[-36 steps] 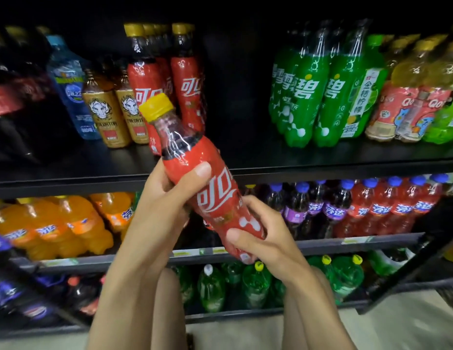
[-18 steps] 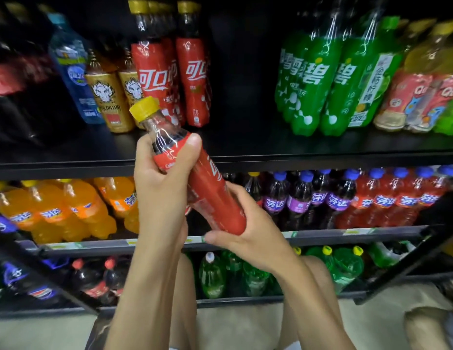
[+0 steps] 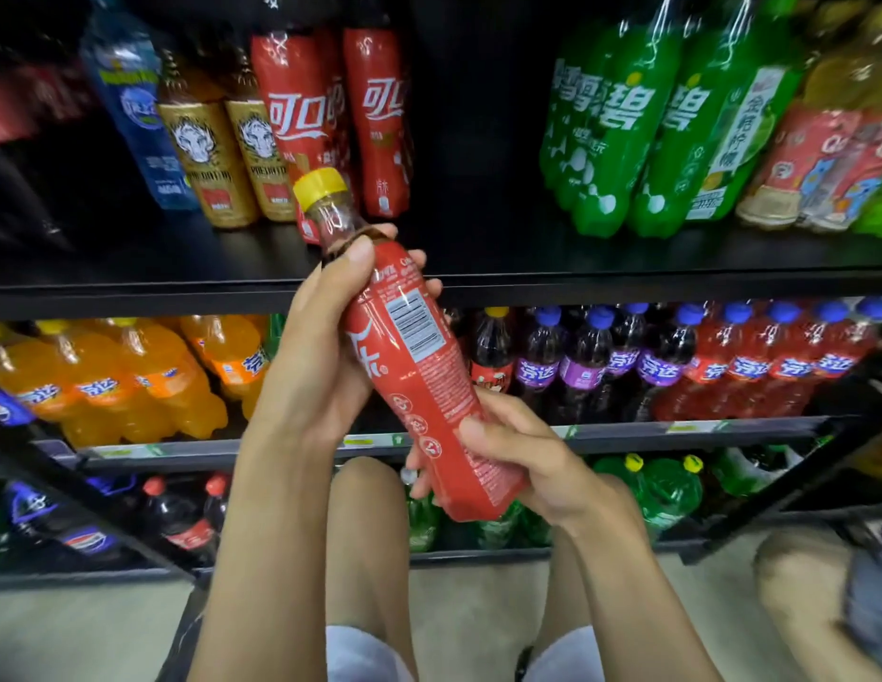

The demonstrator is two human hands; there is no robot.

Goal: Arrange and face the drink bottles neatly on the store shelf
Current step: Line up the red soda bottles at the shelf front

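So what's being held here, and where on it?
A cola bottle: left hand grips its shoulder below the cap, right hand grips its base.

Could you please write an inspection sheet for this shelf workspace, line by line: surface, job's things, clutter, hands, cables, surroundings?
surface: black upper shelf, with a bare gap between the standing cola bottles and the green bottles.
job's things: red cola bottle, yellow cap, held tilted before the shelf, barcode facing the camera.
clutter: nothing seen.
hands: left hand grips the bottle's neck and shoulder; right hand grips its base.
cables: nothing seen.
surroundings: orange bottles and purple bottles on the middle shelf.
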